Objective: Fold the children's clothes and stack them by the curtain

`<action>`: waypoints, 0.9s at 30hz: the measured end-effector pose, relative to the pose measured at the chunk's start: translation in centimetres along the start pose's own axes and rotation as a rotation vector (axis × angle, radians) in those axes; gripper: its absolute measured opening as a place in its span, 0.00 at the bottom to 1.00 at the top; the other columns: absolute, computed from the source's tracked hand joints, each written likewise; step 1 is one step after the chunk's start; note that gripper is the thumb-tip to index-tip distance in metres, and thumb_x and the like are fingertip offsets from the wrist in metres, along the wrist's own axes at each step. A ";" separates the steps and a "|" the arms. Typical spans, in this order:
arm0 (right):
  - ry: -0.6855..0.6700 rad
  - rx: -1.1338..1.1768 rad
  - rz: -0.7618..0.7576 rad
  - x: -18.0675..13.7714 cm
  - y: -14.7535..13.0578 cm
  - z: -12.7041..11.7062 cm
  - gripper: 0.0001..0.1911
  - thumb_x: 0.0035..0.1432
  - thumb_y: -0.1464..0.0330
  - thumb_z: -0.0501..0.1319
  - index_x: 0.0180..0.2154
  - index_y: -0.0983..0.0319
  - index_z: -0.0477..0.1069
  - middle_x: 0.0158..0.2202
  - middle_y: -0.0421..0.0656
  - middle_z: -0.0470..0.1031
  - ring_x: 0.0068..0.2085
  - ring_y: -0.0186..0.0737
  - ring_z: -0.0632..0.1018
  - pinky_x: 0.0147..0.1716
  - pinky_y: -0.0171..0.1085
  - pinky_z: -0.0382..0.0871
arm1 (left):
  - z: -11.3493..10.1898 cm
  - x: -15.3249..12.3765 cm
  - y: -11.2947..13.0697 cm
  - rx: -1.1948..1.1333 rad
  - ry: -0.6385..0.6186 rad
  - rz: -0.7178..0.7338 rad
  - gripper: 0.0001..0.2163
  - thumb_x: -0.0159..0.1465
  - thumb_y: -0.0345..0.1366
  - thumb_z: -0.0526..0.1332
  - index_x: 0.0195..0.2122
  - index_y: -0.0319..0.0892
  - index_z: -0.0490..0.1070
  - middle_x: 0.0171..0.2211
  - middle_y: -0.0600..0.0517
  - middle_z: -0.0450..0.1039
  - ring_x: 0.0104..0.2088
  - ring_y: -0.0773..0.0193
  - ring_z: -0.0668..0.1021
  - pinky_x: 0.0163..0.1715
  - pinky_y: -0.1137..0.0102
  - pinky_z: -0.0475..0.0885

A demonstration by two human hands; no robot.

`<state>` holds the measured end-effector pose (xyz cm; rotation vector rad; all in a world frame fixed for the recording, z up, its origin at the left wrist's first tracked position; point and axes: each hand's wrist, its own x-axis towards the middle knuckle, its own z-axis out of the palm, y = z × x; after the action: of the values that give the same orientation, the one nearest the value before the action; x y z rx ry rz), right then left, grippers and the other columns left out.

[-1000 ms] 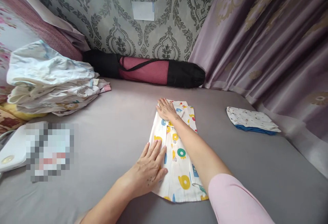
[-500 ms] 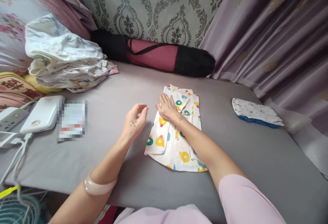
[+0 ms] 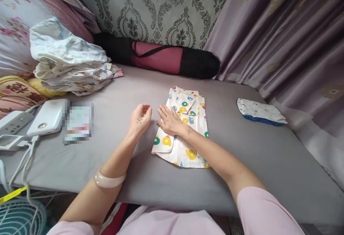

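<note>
A small white shirt with coloured rings and shapes lies folded on the grey sheet. My right hand rests flat on its left half, fingers stretched out. My left hand hovers just left of the shirt, raised off the sheet, fingers loosely curled with nothing in them. A pale bangle sits on my left wrist.
A pile of white clothes lies at the back left. A rolled pink mat in a black bag lies along the wall. A folded white and blue cloth sits at the right by the curtain. A white device, power strip and cables lie at the left edge.
My left hand lifted off the shirt and moved to its left. My right hand slid from the collar down to the shirt's middle. The view pulled back.
</note>
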<state>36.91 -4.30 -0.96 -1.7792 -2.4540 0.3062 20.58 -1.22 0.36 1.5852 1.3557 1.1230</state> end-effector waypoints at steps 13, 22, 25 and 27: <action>-0.103 0.175 -0.265 -7.8 -5.6 -0.9 0.35 0.69 0.54 0.44 0.67 0.71 0.49 0.71 0.55 0.46 0.71 0.48 0.45 0.68 0.55 0.37 | 0.1 -0.2 0.2 0.030 -0.061 -0.040 0.16 0.58 0.44 0.59 0.43 0.40 0.71 0.42 0.45 0.77 0.45 0.56 0.78 0.48 0.61 0.72; -0.203 0.327 -0.484 -12.8 -7.0 -3.8 0.29 0.69 0.57 0.47 0.62 0.70 0.62 0.67 0.57 0.56 0.69 0.50 0.53 0.67 0.51 0.46 | 0.2 -1.0 0.9 0.157 -0.184 -0.036 0.17 0.60 0.47 0.57 0.44 0.41 0.71 0.45 0.44 0.77 0.46 0.54 0.78 0.47 0.61 0.72; -0.217 0.461 -0.516 -14.0 -5.8 -5.4 0.24 0.71 0.61 0.46 0.59 0.66 0.68 0.64 0.51 0.63 0.67 0.40 0.59 0.66 0.39 0.52 | 0.2 -1.5 1.2 0.261 -0.291 0.069 0.16 0.63 0.46 0.54 0.45 0.42 0.72 0.46 0.45 0.77 0.46 0.54 0.79 0.47 0.60 0.73; -0.098 0.518 -0.395 -14.8 -4.1 -5.8 0.23 0.71 0.63 0.45 0.59 0.63 0.68 0.64 0.47 0.65 0.66 0.36 0.61 0.65 0.38 0.55 | 0.4 -2.1 1.2 0.308 -0.404 0.255 0.16 0.66 0.45 0.52 0.48 0.43 0.71 0.50 0.45 0.75 0.48 0.54 0.78 0.48 0.60 0.73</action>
<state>38.91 -18.93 6.19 -1.0749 -2.4129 0.9025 21.28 -3.45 1.08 2.1223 1.1111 0.6964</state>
